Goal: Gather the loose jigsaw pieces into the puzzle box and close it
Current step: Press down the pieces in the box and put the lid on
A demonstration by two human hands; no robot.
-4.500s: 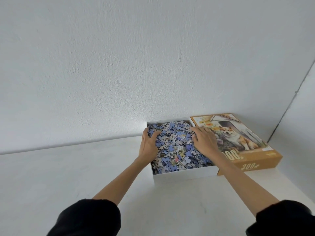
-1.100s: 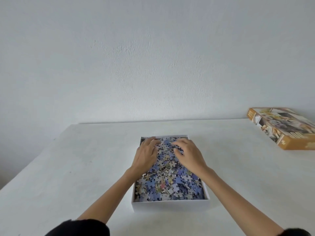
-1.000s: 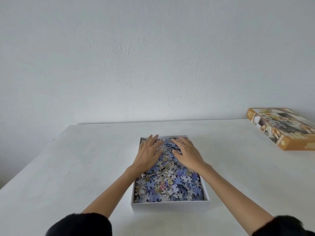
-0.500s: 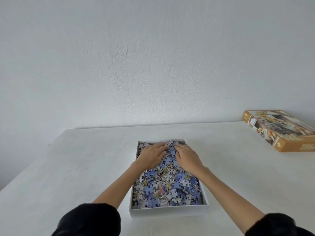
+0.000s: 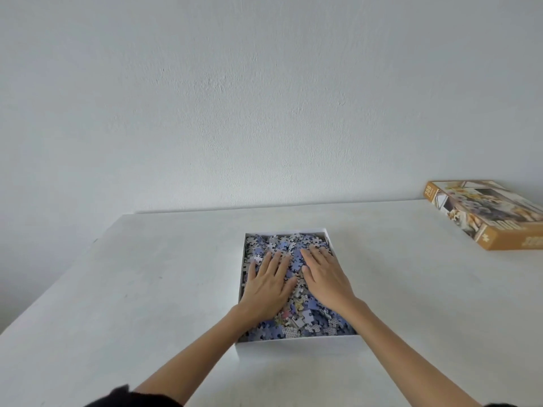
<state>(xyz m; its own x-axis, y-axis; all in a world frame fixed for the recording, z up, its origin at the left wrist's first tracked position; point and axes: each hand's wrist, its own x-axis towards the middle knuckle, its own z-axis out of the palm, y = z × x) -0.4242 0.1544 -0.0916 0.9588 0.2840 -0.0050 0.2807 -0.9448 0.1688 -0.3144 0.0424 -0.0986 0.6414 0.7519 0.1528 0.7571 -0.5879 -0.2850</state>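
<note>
A pale textured wall [image 5: 264,98] fills the far half of the scene. Below it a white tabletop [image 5: 147,289] runs from the near edge back to the wall. Near the middle of the tabletop sits the open white puzzle box [image 5: 296,346], long side running near to far. A heap of mostly blue and grey jigsaw pieces [image 5: 296,321] fills it up to the rim. The orange lid [image 5: 493,218], printed with a dog picture, lies flat at the far right, well apart from the box. Both grips lie palm-down on the pieces inside the box, side by side. The left grip [image 5: 269,284] is released, fingers straight and slightly spread, toward the box's left wall. The right grip [image 5: 324,277] is likewise released and flat, grasping nothing. A black sleeve [image 5: 132,399] shows at the near edge.
</note>
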